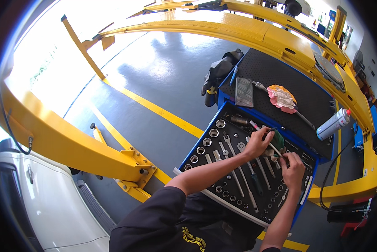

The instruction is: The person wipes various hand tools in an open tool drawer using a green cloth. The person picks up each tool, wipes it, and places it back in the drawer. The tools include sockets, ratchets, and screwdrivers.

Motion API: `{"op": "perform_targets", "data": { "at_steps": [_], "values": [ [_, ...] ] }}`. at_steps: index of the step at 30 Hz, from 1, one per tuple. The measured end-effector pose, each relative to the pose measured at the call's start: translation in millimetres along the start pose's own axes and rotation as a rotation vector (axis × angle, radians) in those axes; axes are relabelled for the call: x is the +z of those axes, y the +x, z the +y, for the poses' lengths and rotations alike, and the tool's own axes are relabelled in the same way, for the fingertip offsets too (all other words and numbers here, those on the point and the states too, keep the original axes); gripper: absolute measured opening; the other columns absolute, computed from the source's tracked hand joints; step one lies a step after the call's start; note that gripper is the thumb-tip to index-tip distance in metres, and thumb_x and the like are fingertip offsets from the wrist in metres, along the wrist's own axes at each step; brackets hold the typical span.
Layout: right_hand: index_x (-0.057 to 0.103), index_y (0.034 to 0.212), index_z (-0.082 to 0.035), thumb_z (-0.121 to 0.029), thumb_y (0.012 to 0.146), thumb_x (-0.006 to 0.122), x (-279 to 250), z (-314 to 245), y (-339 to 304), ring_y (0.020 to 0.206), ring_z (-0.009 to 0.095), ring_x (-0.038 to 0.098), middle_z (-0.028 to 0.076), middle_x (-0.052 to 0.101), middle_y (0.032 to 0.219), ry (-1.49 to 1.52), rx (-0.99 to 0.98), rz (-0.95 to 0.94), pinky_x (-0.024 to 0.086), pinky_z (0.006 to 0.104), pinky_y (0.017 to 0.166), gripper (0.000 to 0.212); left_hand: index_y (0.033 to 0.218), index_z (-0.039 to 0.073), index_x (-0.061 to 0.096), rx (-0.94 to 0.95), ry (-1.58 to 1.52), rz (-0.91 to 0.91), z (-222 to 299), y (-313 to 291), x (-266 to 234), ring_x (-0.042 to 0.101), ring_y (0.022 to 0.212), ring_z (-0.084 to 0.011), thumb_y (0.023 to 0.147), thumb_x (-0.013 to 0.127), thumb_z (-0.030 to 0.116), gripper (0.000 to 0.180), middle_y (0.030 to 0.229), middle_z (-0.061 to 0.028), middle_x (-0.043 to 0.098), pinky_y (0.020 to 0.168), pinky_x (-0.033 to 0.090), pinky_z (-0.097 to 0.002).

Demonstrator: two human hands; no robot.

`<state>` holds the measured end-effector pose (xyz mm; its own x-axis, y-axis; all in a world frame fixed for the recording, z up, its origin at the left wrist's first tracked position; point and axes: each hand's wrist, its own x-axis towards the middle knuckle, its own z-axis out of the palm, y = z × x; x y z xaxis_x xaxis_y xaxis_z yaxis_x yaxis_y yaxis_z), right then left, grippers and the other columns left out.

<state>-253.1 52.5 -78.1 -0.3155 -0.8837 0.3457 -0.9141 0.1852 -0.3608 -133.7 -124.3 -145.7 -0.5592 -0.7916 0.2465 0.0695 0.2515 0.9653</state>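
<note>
Over an open tool drawer [227,205], my left hand [258,143] is closed in a pinch on a slim silver tool [275,148]. The fingers of my right hand [293,170] are closed at that tool's lower end. Behind it, between the hands, bunches a green cloth [279,137]; its folds partly hide what the fingertips grip. Below, the drawer's black insert holds sockets [214,132] along the left, wrenches [248,191] in the middle and a dark-handled screwdriver [256,181]. My left forearm covers part of the drawer.
On the cart's black mat [272,69] are a flat case [244,92], a blue pen [234,75], a long metal tool [305,119] under a pink-orange rag [282,98], and a spray can [333,124]. Yellow lift beams [239,27] rise beyond; a white vehicle [50,197] stands left.
</note>
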Motion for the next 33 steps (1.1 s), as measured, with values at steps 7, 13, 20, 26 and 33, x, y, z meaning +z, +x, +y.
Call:
{"op": "perform_targets", "data": {
  "at_steps": [7, 13, 20, 26, 33],
  "values": [
    [0.071, 0.098, -0.001, -0.010, 0.090, 0.078, -35, 32, -15, 0.095, 0.035, 0.064, 0.012, 0.064, 0.099, -0.070, 0.208, 0.238, 0.051, 0.0440, 0.083, 0.013, 0.123, -0.003, 0.065, 0.136, 0.111, -0.254, -10, -14, 18, 0.073, 0.098, -0.0439, 0.110, 0.054, 0.038, 0.044, 0.099, -0.0284, 0.072, 0.084, 0.054, -0.0476],
    [0.071, 0.097, 0.001, -0.022, 0.097, 0.076, -47, 63, -63, 0.067, 0.030, 0.065, 0.019, 0.070, 0.079, 0.101, 0.575, 0.213, 0.050, 0.0384, 0.066, 0.023, 0.122, 0.001, 0.063, 0.180, 0.095, -0.190, -20, -10, 22, 0.074, 0.088, -0.0444, 0.108, 0.059, 0.034, 0.037, 0.090, -0.0259, 0.072, 0.075, 0.056, -0.0465],
    [0.078, 0.097, -0.001, -0.027, 0.092, 0.080, -47, 83, -134, 0.083, 0.033, 0.076, 0.018, 0.077, 0.088, -0.004, 0.924, 0.096, 0.057, 0.0413, 0.077, 0.026, 0.128, 0.002, 0.064, 0.292, 0.240, -0.349, -4, -17, 35, 0.074, 0.097, -0.0437, 0.107, 0.061, 0.039, 0.042, 0.101, -0.0240, 0.076, 0.083, 0.056, -0.0477],
    [0.077, 0.091, -0.001, -0.025, 0.090, 0.081, -24, 67, -125, 0.083, 0.040, 0.074, 0.022, 0.075, 0.083, -0.088, 0.857, 0.076, 0.057, 0.0474, 0.078, 0.024, 0.125, 0.000, 0.065, 0.212, 0.239, -0.335, -7, -17, 26, 0.075, 0.088, -0.0370, 0.108, 0.061, 0.039, 0.043, 0.096, -0.0207, 0.076, 0.080, 0.056, -0.0433],
    [0.073, 0.085, -0.001, -0.017, 0.086, 0.083, -25, 69, -124, 0.080, 0.042, 0.072, 0.021, 0.074, 0.080, -0.053, 0.819, 0.144, 0.055, 0.0490, 0.075, 0.019, 0.124, -0.001, 0.065, 0.196, 0.233, -0.343, -9, -15, 27, 0.076, 0.088, -0.0371, 0.107, 0.061, 0.038, 0.042, 0.097, -0.0207, 0.076, 0.080, 0.056, -0.0428]
  ]
}}
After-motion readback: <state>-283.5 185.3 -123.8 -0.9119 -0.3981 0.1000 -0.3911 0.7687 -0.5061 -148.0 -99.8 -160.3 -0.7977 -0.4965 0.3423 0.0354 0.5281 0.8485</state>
